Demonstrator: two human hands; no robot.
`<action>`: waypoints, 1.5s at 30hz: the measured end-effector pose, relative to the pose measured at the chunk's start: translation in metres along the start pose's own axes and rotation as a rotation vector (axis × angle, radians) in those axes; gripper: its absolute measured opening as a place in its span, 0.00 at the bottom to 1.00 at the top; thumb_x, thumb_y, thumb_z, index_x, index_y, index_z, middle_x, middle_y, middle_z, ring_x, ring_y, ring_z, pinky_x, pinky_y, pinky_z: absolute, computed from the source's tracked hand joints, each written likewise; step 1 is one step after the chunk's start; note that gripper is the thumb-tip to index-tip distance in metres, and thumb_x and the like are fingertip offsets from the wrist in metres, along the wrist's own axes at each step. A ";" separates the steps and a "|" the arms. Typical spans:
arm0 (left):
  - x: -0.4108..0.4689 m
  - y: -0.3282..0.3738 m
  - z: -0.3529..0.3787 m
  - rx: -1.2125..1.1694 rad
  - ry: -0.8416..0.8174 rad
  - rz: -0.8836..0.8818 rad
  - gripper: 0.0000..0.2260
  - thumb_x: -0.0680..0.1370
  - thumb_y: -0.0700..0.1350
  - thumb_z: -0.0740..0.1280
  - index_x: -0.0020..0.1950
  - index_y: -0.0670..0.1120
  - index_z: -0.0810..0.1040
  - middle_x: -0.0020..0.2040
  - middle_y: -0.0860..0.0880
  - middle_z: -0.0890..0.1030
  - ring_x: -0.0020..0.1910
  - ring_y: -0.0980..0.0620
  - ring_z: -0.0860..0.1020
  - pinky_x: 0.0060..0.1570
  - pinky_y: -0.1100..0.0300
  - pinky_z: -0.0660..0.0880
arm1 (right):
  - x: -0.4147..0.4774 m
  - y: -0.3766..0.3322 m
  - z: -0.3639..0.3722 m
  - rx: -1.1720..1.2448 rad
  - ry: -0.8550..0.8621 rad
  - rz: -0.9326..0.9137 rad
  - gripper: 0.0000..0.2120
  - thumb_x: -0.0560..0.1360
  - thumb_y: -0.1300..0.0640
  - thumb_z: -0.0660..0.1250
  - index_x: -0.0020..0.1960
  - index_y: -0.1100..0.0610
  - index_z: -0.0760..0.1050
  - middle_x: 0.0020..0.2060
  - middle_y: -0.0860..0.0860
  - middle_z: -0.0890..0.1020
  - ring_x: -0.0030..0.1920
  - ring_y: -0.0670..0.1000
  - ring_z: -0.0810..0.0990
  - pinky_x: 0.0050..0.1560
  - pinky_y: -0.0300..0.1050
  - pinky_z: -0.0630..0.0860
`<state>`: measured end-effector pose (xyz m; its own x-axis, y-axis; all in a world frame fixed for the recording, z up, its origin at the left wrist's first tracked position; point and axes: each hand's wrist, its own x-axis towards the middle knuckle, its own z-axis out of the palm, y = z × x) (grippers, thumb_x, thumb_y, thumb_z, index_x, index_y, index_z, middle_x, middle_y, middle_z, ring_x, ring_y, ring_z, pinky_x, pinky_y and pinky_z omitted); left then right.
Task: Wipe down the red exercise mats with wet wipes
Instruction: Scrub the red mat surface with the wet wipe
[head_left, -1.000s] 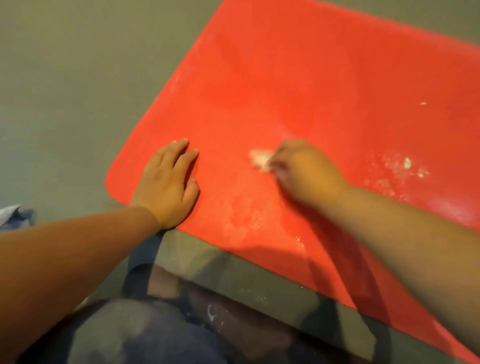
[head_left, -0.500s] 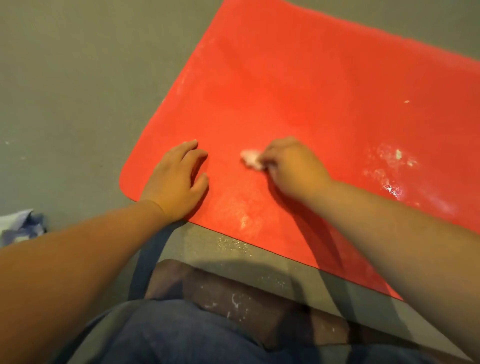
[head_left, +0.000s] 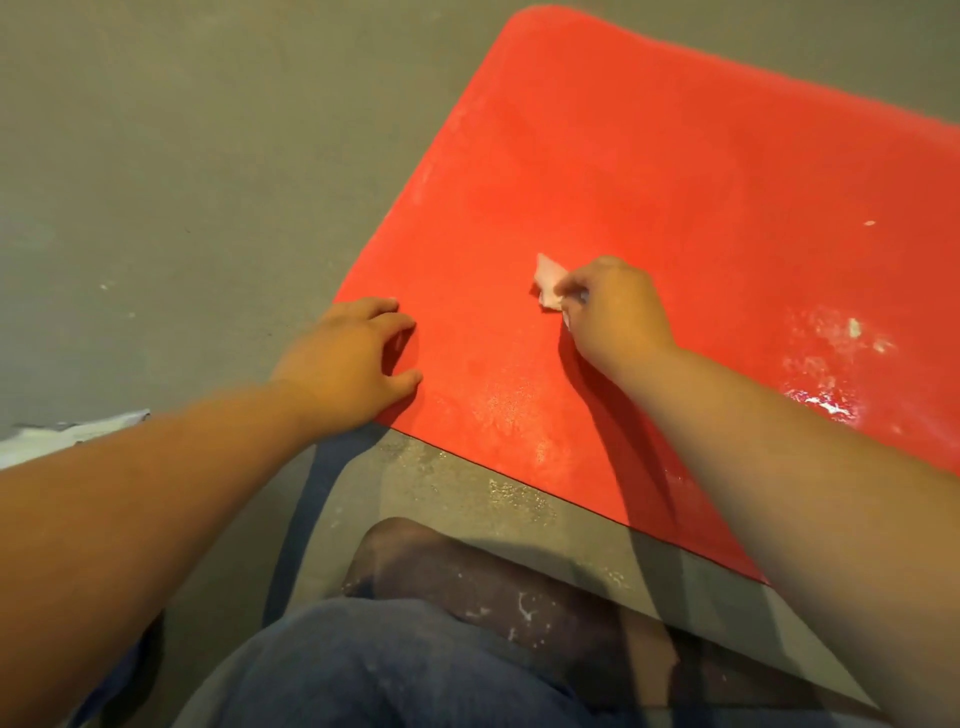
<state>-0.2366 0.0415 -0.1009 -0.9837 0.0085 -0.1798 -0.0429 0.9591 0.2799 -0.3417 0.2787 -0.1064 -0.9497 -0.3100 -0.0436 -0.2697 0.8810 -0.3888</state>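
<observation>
The mat (head_left: 675, 208) lies flat on the grey floor (head_left: 182, 182). Its near corner is under the left hand (head_left: 348, 358), and its body runs away toward 1 and 3 o'clock, out of the frame on the right. The left hand rests palm down on that corner and holds nothing. Its fingers (head_left: 384, 312) are bent and close together with the tips on the red surface, the thumb set apart toward 4 o'clock. At 3 o'clock from it, well onto the mat, the right hand (head_left: 613, 312) is knuckles-up, its fingers curled and pinching a small crumpled wipe (head_left: 548, 283). The wipe pokes out of the hand at 10 o'clock and touches the mat. At 3 o'clock from the right hand, white smears (head_left: 831, 353) with a wet shine mark the mat. A fainter sheen lies at 7 o'clock from that hand, near the mat's front edge. At 6 o'clock a leg in jeans (head_left: 389, 675) is just short of the mat. At 9 o'clock, at the frame's edge, some white crumpled stuff (head_left: 57, 441) shows beyond the left forearm
</observation>
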 end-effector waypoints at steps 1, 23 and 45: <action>-0.001 0.000 0.000 -0.022 0.029 0.006 0.25 0.72 0.52 0.71 0.68 0.47 0.74 0.70 0.48 0.71 0.67 0.45 0.69 0.67 0.53 0.64 | -0.001 -0.005 0.003 0.017 0.023 0.037 0.14 0.74 0.66 0.61 0.56 0.58 0.80 0.53 0.58 0.78 0.55 0.59 0.76 0.53 0.45 0.66; 0.000 0.150 0.040 0.084 -0.060 0.709 0.13 0.79 0.49 0.61 0.63 0.48 0.74 0.52 0.46 0.75 0.51 0.43 0.73 0.44 0.51 0.71 | -0.140 0.065 -0.027 0.266 0.183 0.203 0.15 0.73 0.69 0.59 0.52 0.57 0.80 0.49 0.52 0.80 0.52 0.51 0.77 0.55 0.39 0.69; -0.021 0.001 -0.006 0.056 0.106 0.264 0.11 0.80 0.46 0.65 0.49 0.39 0.81 0.48 0.38 0.75 0.45 0.38 0.77 0.43 0.55 0.69 | -0.111 0.002 0.015 0.279 0.186 0.144 0.15 0.71 0.69 0.57 0.47 0.55 0.78 0.47 0.50 0.77 0.54 0.52 0.71 0.51 0.34 0.62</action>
<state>-0.2169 0.0403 -0.0916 -0.9724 0.2333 -0.0073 0.2240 0.9417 0.2510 -0.2346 0.3096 -0.1160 -0.9944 -0.0970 0.0419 -0.1017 0.7715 -0.6280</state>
